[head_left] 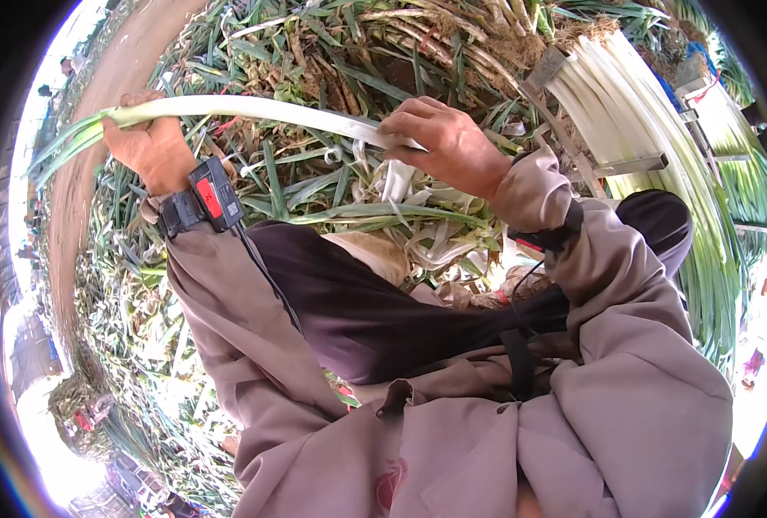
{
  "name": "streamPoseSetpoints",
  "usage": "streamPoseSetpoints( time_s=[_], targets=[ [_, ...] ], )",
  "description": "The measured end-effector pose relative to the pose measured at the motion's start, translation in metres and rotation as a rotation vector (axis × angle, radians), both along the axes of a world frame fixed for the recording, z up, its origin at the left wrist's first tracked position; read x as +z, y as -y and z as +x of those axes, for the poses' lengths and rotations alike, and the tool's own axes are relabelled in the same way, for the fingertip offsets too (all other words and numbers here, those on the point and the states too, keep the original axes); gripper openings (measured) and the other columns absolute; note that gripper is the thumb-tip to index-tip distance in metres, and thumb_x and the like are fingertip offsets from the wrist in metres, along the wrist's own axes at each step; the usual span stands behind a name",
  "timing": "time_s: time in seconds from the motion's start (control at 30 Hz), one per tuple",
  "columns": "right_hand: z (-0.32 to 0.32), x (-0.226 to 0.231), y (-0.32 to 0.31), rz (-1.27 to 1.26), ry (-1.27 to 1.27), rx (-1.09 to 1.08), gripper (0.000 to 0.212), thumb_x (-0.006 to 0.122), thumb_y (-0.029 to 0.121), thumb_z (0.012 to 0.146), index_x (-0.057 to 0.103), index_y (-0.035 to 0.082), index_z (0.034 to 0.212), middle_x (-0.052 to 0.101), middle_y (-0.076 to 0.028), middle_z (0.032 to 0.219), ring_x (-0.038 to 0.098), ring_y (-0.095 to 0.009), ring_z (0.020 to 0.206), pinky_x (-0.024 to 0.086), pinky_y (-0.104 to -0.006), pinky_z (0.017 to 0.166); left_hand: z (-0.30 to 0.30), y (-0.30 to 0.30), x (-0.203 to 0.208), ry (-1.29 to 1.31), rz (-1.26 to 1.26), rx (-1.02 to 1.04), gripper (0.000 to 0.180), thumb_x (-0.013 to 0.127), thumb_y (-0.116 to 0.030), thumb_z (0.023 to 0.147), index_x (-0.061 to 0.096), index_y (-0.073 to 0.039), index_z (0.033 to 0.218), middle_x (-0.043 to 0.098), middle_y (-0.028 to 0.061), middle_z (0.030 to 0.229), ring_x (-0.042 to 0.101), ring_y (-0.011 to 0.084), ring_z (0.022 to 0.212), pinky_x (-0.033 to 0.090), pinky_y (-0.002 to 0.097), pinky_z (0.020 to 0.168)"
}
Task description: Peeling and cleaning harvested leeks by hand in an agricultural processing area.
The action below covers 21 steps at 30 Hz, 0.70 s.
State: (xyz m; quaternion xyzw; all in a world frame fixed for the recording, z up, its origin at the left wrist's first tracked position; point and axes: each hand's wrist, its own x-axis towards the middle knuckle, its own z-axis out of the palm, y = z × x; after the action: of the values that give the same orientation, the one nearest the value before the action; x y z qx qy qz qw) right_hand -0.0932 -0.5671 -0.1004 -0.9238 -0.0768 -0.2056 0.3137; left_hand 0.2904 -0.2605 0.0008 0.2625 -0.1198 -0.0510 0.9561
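A long green onion (pixel 254 107), white along most of its shaft and green at its leafy end, stretches between my two hands. My left hand (pixel 152 142) is closed around it near the green leaves, which stick out past the fingers to the left. At the white end, my right hand (pixel 448 142) has its fingers curled around the stalk; the very tip is hidden by them. Below the right hand hangs a pale strip of peel (pixel 396 183), and I cannot tell whether the fingers hold it.
Stripped leaves and peelings (pixel 314 194) lie thickly around my legs. Unpeeled onions (pixel 478 43) with brown roots are heaped at the far side. To the right, cleaned white onions (pixel 616 95) rest in a bundle against a metal frame (pixel 634 164). A second bundle (pixel 729 129) stands beyond.
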Motion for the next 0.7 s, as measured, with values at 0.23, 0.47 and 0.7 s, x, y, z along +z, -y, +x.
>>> streamPoseSetpoints(
  time_s=[0.23,0.47,0.7],
  targets=[
    [0.021,-0.017,-0.02,-0.024,-0.07,-0.051,0.019,0.083,0.022,0.101,0.076,0.01,0.114,0.075,-0.01,0.111,0.075,-0.036,0.108,0.062,-0.0502,0.093,0.002,-0.001,-0.013,-0.001,-0.002,0.027,0.037,0.058,-0.041,0.124,0.054,-0.004,0.118,0.062,0.011,0.099,0.065,0.0242,0.089,0.06,0.0399,0.083],
    [-0.003,-0.02,-0.035,-0.336,-0.112,0.345,0.016,0.082,0.018,0.094,0.072,0.007,0.101,0.073,-0.012,0.1,0.076,-0.037,0.096,0.063,-0.0507,0.082,0.011,-0.019,-0.03,0.253,0.445,0.464,0.023,0.057,-0.017,0.123,0.054,0.003,0.134,0.062,0.012,0.12,0.064,0.0229,0.108,0.061,0.0388,0.101],
    [-0.089,-0.076,0.024,-0.313,-0.526,0.489,0.019,0.076,0.024,0.106,0.077,0.005,0.111,0.072,-0.013,0.104,0.079,-0.035,0.096,0.064,-0.0507,0.081,0.011,-0.02,-0.034,0.249,0.367,0.368,0.024,0.06,-0.013,0.121,0.053,0.006,0.135,0.062,0.0127,0.119,0.064,0.0218,0.109,0.061,0.0356,0.102]
  ],
)
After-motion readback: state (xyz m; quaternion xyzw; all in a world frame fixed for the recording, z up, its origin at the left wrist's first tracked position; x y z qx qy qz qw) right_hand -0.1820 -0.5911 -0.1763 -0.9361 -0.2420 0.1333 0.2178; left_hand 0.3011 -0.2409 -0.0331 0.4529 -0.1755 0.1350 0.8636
